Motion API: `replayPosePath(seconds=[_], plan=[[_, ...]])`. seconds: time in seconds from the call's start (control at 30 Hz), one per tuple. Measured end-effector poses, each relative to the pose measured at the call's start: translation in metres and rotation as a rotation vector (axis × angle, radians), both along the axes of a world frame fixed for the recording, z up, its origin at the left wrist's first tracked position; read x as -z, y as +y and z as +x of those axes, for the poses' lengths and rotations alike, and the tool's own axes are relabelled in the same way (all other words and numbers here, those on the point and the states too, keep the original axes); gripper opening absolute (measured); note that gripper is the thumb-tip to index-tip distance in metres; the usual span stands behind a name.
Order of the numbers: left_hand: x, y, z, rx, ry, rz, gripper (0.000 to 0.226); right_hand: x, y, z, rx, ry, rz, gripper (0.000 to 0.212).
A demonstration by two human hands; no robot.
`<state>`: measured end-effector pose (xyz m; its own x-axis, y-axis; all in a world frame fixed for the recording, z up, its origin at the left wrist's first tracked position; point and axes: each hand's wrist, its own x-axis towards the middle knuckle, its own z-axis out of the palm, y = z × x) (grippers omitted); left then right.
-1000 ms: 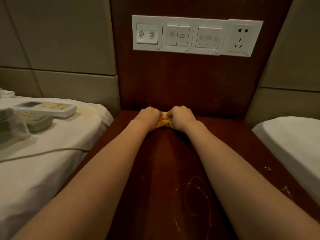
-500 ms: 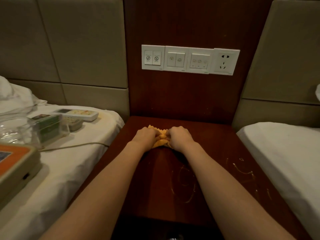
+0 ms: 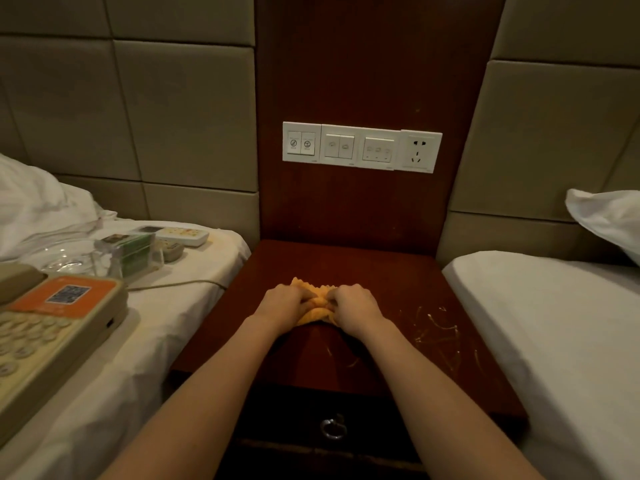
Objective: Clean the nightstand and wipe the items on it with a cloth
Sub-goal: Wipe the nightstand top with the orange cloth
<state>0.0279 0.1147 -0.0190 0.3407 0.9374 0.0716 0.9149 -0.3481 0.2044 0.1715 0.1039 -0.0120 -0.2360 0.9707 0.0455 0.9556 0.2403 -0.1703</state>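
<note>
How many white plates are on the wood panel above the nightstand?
4, in one row, left to right: first switch plate, second switch plate, third switch plate, socket plate. None seems hidden.

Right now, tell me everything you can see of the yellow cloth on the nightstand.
The cloth is orange-yellow, soft-looking fabric with a zigzag edge showing at the back. It lies bunched on the dark wooden nightstand, near its middle, gripped by the left hand and right hand, which cover most of it.
</note>
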Motion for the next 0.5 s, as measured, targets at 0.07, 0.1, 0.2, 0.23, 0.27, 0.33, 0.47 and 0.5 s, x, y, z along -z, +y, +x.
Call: replayPosePath(seconds=[0.07,0.1,0.2,0.23,0.27,0.33,0.47,0.5], plan=[[-0.001,-0.010,0.001,0.009,0.004,-0.008,0.035,0.001,-0.010,0.003,0.000,0.024,-0.008,0.016],[-0.003,-0.016,0.002,0.013,0.008,-0.010,0.035,0.001,-0.016,0.005,0.000,0.037,-0.012,0.016],[-0.006,-0.035,0.006,0.024,0.006,-0.011,0.035,0.002,-0.032,0.010,-0.001,0.050,-0.019,0.015],[-0.006,-0.040,0.007,0.026,0.004,-0.008,0.035,0.002,-0.037,0.011,0.003,0.051,-0.017,0.015],[-0.006,-0.045,0.007,0.028,0.003,-0.005,0.034,0.002,-0.042,0.011,0.005,0.049,-0.012,0.015],[-0.005,-0.053,0.007,0.031,-0.009,0.002,0.033,0.002,-0.052,0.011,0.009,0.047,-0.006,0.016],[-0.003,-0.068,0.005,0.033,-0.050,0.018,0.034,0.001,-0.071,0.013,0.011,0.056,-0.014,0.018],[-0.002,-0.071,0.005,0.039,-0.068,0.012,0.034,0.001,-0.075,0.013,0.010,0.052,-0.016,0.018]])
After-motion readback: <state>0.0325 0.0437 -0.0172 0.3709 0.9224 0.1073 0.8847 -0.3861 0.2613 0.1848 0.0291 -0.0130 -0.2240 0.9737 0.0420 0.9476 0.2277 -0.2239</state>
